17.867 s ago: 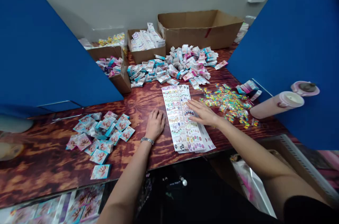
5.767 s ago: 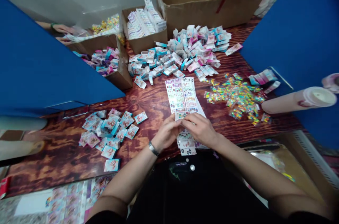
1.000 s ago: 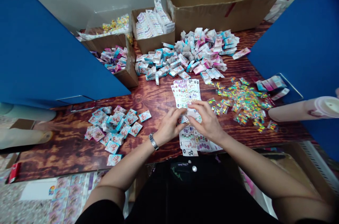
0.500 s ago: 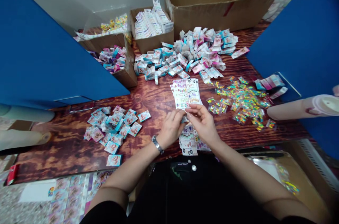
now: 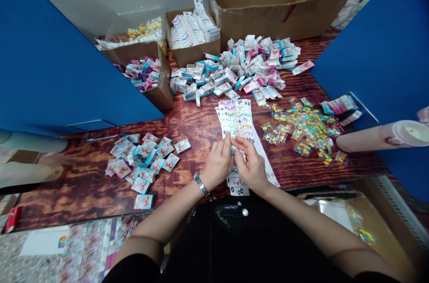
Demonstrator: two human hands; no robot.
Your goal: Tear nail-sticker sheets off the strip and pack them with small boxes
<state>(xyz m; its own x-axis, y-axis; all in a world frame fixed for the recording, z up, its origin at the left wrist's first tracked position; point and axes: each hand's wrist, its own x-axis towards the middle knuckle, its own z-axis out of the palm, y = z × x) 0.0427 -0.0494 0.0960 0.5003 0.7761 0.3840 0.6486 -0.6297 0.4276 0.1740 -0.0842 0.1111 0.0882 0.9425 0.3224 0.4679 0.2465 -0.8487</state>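
Note:
My left hand (image 5: 217, 162) and my right hand (image 5: 251, 168) meet at the table's front, fingertips pinching a small piece of paper between them, partly hidden by my fingers. Just beyond them lie overlapping printed sheets of nail designs (image 5: 236, 118). A long white strip (image 5: 266, 162) runs from under my right hand toward the table edge. Cut pieces (image 5: 238, 189) lie beneath my wrists. A metal bracelet (image 5: 201, 184) circles my left wrist.
Small white-and-teal boxes (image 5: 231, 73) heap behind the sheets, and hand-printed cards (image 5: 140, 158) lie to the left. Colourful packets (image 5: 303, 131) spread to the right. Cardboard boxes (image 5: 278, 8) stand at the back, between blue panels (image 5: 60, 55). A pink tumbler (image 5: 385, 136) lies far right.
My hands have drawn closer, with the fingers more upright around the small piece. A long white strip now shows to the right of my right hand. The view has barely moved.

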